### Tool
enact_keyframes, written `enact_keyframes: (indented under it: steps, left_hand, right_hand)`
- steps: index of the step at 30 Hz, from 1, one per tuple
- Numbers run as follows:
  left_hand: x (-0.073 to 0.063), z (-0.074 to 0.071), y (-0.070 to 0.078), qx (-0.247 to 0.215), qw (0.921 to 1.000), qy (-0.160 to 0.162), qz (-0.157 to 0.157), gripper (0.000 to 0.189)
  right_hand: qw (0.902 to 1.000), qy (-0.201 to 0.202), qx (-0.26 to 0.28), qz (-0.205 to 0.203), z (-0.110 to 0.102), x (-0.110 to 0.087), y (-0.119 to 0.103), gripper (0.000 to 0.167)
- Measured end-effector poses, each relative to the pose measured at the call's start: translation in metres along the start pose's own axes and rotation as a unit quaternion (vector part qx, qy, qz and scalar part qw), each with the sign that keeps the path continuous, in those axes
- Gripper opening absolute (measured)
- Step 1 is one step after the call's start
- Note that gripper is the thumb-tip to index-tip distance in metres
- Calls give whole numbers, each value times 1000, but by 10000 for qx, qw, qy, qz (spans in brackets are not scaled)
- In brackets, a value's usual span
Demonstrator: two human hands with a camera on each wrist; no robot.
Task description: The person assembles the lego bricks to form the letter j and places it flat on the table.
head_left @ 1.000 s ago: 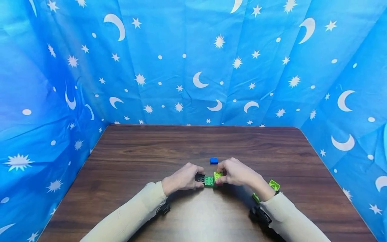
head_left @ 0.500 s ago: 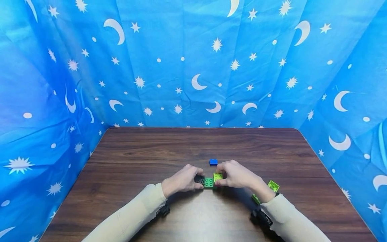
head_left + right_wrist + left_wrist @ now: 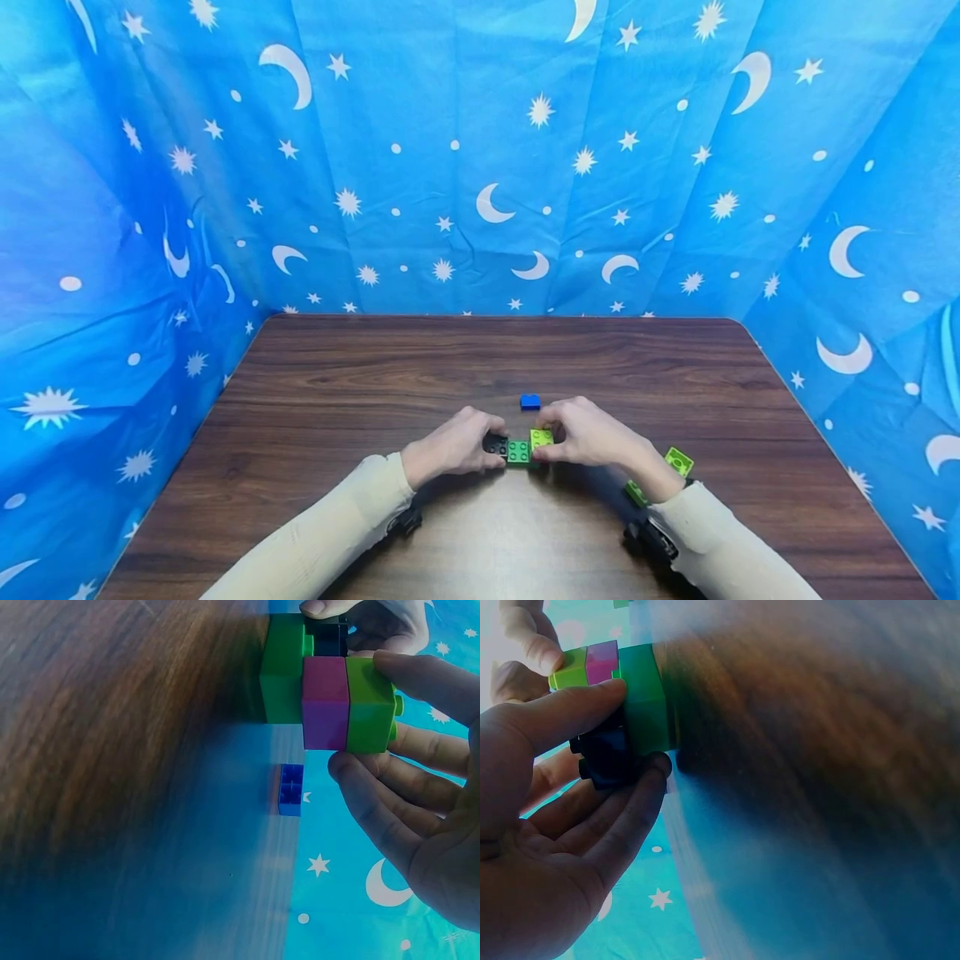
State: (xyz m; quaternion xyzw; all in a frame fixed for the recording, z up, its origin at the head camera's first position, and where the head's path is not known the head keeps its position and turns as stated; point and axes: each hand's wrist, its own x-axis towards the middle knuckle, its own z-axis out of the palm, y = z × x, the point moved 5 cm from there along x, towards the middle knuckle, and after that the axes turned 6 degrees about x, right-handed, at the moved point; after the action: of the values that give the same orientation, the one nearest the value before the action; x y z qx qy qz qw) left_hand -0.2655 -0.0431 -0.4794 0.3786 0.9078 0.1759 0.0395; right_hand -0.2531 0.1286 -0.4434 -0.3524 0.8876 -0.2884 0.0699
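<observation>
Pinching the black brick [image 3: 497, 447], the left hand [image 3: 453, 442] has its thumb and fingers apart only by that brick's breadth. Between both hands' fingertips, the green brick [image 3: 518, 452] carries the black one at its left end and, at its right, the magenta brick [image 3: 325, 701] under the lime brick [image 3: 542, 437]. Beyond the right fingertips lies the blue brick [image 3: 530, 402]. The right hand [image 3: 581, 429] grips the lime brick between thumb and fingers. Seating bricks seems the step in hand; the next move likely calls for firm, level pressure. Behind the right fingers, loose lime pieces [image 3: 679, 460] lie partly hidden. No container shows.

left block [image 3: 497, 446] and right stack [image 3: 541, 437] on base block [image 3: 517, 452] | loose block [image 3: 530, 402] behind, on table [image 3: 360, 367]
</observation>
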Motion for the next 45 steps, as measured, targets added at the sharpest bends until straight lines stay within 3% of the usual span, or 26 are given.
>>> enact_keyframes:
  steps: [15, 32, 45]
  left_hand:
    - [0, -1, -1, -35, 10000, -43, -15, 27]
    - [-1, 0, -1, -39, 10000, -67, -52, 30]
    - [0, 1, -1, 55, 10000, -45, -58, 31]
  right_hand:
    - [9983, 394, 405, 140, -11, -7, 6, 26]
    - [9943, 820, 328, 591, -28, -20, 19, 24]
    - [9917, 1054, 216, 699, -38, -36, 33, 27]
